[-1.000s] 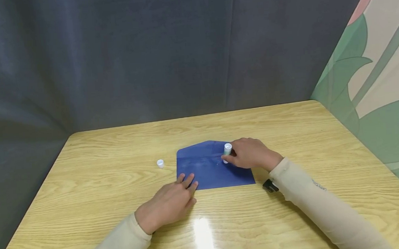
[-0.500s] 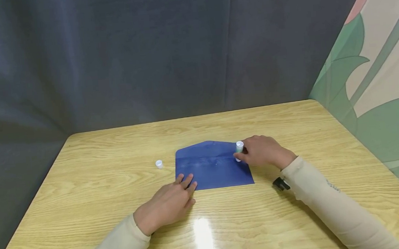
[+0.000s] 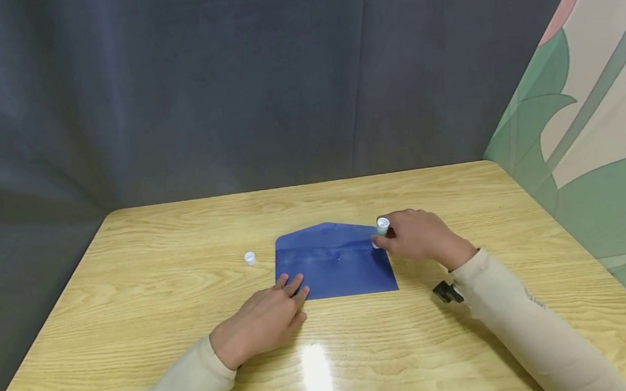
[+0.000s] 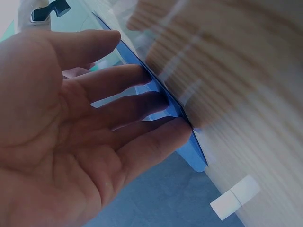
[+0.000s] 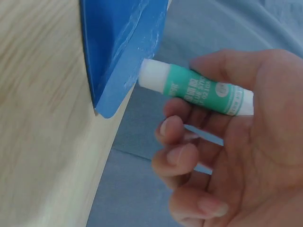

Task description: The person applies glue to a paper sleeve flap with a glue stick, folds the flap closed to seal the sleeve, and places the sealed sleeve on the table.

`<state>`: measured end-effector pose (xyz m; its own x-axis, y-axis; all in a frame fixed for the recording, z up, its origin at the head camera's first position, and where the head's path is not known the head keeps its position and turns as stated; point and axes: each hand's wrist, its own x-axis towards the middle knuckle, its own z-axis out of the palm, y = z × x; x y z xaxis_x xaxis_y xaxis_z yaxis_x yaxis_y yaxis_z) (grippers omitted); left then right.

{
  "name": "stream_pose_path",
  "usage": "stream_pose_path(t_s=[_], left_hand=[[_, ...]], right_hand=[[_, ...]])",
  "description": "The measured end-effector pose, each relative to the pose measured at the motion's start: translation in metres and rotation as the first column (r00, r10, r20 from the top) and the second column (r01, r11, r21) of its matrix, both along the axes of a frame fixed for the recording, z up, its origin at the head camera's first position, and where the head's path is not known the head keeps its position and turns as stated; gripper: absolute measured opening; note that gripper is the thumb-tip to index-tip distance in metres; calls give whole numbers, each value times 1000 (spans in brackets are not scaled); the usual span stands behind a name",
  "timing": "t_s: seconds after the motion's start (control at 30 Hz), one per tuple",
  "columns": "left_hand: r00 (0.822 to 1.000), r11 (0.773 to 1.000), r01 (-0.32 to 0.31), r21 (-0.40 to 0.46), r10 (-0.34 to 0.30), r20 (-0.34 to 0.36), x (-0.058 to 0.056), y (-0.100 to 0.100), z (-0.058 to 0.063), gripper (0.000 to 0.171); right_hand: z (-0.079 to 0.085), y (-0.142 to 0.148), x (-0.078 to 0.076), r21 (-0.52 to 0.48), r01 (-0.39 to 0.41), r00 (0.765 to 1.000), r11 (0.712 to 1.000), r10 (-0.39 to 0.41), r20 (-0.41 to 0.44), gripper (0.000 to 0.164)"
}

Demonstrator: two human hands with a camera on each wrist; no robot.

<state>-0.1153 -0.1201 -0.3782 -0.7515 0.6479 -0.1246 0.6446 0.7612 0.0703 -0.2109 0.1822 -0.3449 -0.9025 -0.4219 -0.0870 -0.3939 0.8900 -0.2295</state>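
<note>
A blue envelope (image 3: 339,271) lies on the table with its flap unfolded toward the far side. My right hand (image 3: 420,237) pinches a white and green glue stick (image 5: 203,92) between thumb and fingers, at the right end of the flap. In the right wrist view the stick's white end is at the flap, where whitish streaks show. My left hand (image 3: 264,318) rests its outstretched fingertips on the envelope's near left corner; the left wrist view shows these fingers (image 4: 156,142) straight and holding nothing. A small white cap (image 3: 250,258) stands left of the envelope.
The wood-grain table (image 3: 162,276) ends at a dark curtain (image 3: 231,93) along the back and left. A wall hanging with a leaf pattern (image 3: 609,201) borders the right side. A black strap piece (image 3: 448,292) shows at the right wrist.
My right hand has moved the glue stick rightward along the flap to its right end. The left hand has stayed at the envelope's near left corner.
</note>
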Motion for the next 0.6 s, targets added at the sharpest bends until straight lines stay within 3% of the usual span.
stream_pose_path(t_s=[0.37, 0.6], left_hand=[[1000, 1000, 3, -2, -3, -19, -1, -1, -2, 47], [1000, 1000, -3, -6, 3, -18, 1, 1, -1, 47]], right_hand=[[-4, -6, 4, -112, -55, 994, 992, 44, -95, 21], [-10, -3, 8, -125, -63, 992, 990, 48, -118, 11]])
